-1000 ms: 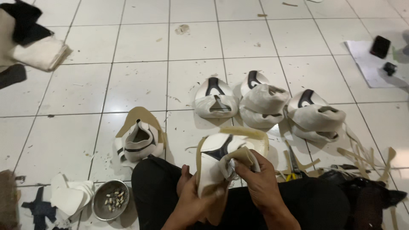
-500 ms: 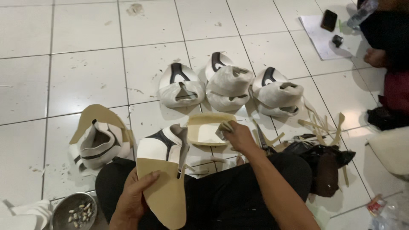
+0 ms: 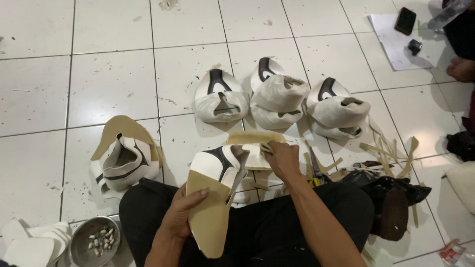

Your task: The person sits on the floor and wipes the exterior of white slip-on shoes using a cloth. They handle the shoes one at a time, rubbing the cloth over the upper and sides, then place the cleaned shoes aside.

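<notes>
- Sitting on a white tiled floor [image 3: 118, 84], dark trousers [image 3: 277, 222] filling the bottom of the view.
- Cupping the tan sole board [image 3: 210, 217] of a white and black shoe upper [image 3: 220, 163] from the left edge with the left hand [image 3: 185, 212], fingers curled shut around it, thumb over the flat tan face.
- Pinching the far end of the same piece, at a pale folded flap [image 3: 255, 143], with the right hand [image 3: 282, 158], fingers closed narrow on the material.
- Lying across the lap and tilting away from the body: tan board nearest, white upper beyond it, stretched between both hands.
- Judging by its look: light, upper soft and floppy, folding wherever unsupported; board stiffer and smooth, likely the surest place to grip, along its edges rather than the limp fabric.
- Resting ahead on the tiles, well apart from the hands: 3 more white uppers [image 3: 279, 96] in a row.
- Sitting to the left, near the knee: 1 further upper on a tan board [image 3: 123, 153].
- Lying to the right of the right hand: tan offcut strips [image 3: 391, 151] and a dark bag [image 3: 391, 198].
- Standing at the lower left: a small metal bowl [image 3: 94, 242] with small bits inside.
</notes>
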